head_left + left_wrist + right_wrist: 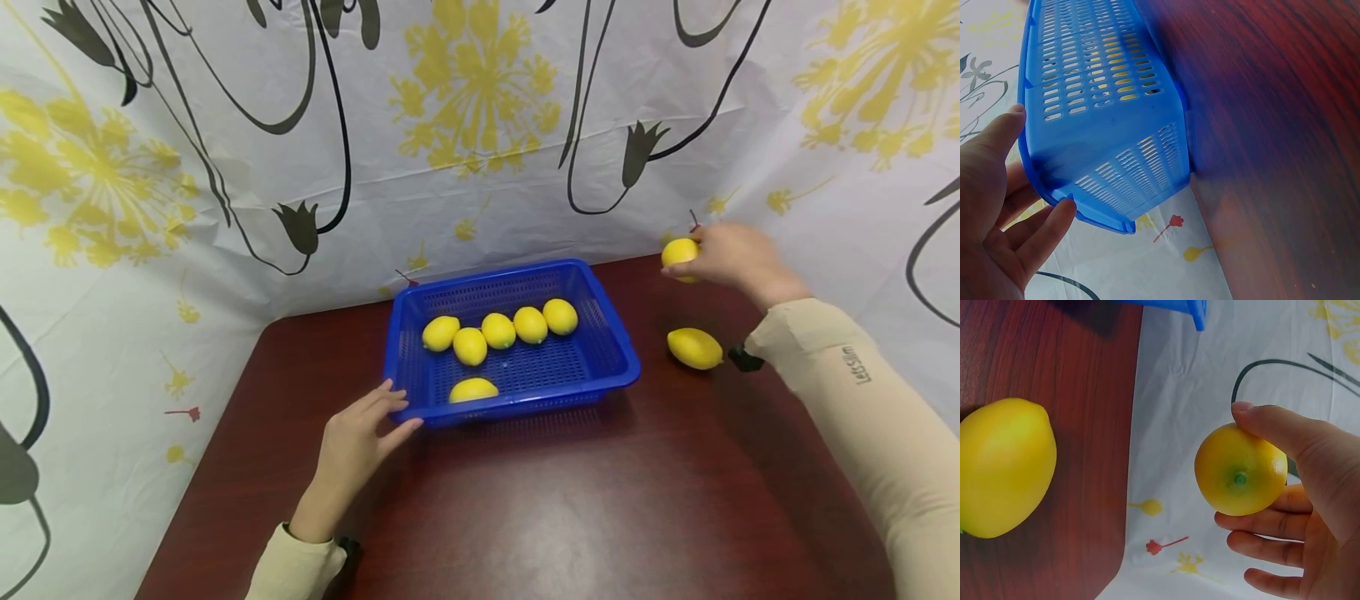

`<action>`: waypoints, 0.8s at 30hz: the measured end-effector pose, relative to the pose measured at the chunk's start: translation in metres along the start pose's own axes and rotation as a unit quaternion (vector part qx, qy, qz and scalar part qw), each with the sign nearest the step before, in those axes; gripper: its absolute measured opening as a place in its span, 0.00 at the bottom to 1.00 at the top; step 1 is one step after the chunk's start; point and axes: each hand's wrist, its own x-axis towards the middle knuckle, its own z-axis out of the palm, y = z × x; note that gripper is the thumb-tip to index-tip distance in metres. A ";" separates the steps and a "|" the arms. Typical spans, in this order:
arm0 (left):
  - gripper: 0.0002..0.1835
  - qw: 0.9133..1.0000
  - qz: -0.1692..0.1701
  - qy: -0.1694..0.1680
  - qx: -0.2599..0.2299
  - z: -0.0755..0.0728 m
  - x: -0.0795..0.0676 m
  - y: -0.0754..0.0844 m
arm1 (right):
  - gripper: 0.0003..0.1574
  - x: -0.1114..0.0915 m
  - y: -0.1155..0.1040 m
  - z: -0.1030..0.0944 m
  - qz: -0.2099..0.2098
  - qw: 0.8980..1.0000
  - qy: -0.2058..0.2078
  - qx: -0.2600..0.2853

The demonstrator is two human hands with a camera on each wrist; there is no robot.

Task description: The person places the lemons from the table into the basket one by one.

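A lemon (1241, 469) is pinched between the thumb and fingers of my right hand (738, 260), raised above the far right of the table. Another lemon (695, 348) lies on the table below that hand and shows large in the right wrist view. The blue plastic basket (517, 406) stands left of it and holds several lemons: a row of them (498, 331) and one (473, 389) by the front wall. My left hand (356, 442) grips the basket's near left corner, its thumb and fingertips at the rim (1024, 134).
The dark red-brown wooden table (570, 508) carries the basket and the loose lemon. A white cloth (480, 208) printed with yellow and grey flowers hangs behind the table and at both sides.
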 end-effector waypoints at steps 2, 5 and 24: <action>0.21 1.000 0.001 0.001 -0.001 0.000 0.000 0.000 | 0.35 0.000 -0.004 -0.001 -0.004 1.000 0.001 0.001; 0.21 1.000 0.002 0.003 -0.002 0.001 -0.001 -0.001 | 0.36 0.000 -0.009 -0.003 -0.006 1.000 0.001 -0.004; 0.21 1.000 0.006 0.009 -0.002 0.001 -0.001 -0.001 | 0.38 0.004 -0.057 -0.017 -0.035 0.999 0.015 -0.015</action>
